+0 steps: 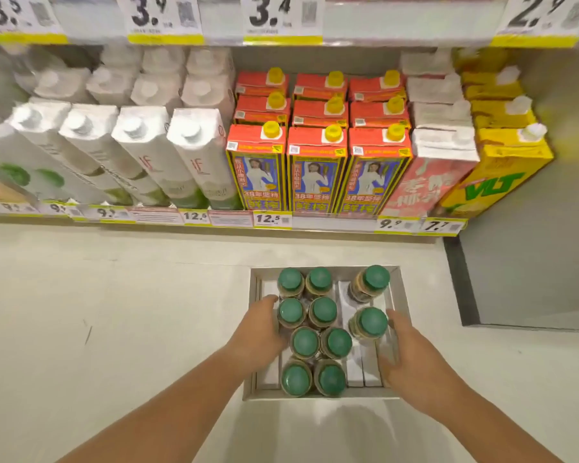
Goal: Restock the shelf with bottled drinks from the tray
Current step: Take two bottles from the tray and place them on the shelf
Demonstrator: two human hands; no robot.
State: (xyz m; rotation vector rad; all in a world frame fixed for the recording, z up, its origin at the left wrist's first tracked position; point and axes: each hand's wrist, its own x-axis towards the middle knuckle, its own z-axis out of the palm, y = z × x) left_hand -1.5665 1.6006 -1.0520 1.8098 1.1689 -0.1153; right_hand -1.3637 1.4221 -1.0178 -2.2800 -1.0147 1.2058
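Note:
A shallow white cardboard tray [402, 292] lies on the floor below the shelf. Several bottles with green caps stand upright in it, mostly in its left half, such as one bottle [304, 342] in the middle. Two more stand at the right, the nearer bottle [371, 322] next to my right hand. My left hand [259, 332] rests against the left side of the bottle cluster, fingers around the second-row bottle [291, 311]. My right hand [411, 359] lies inside the tray's right side, fingers touching the nearer right bottle. No bottle is lifted.
The shelf [331, 223] above the tray is packed with cartons: white ones [194, 155] at left, red-topped blue ones [316, 168] in the middle, pink [428, 182] and yellow ones [502, 168] at right. Price tags line the shelf edge. A grey wall [528, 262] rises at right.

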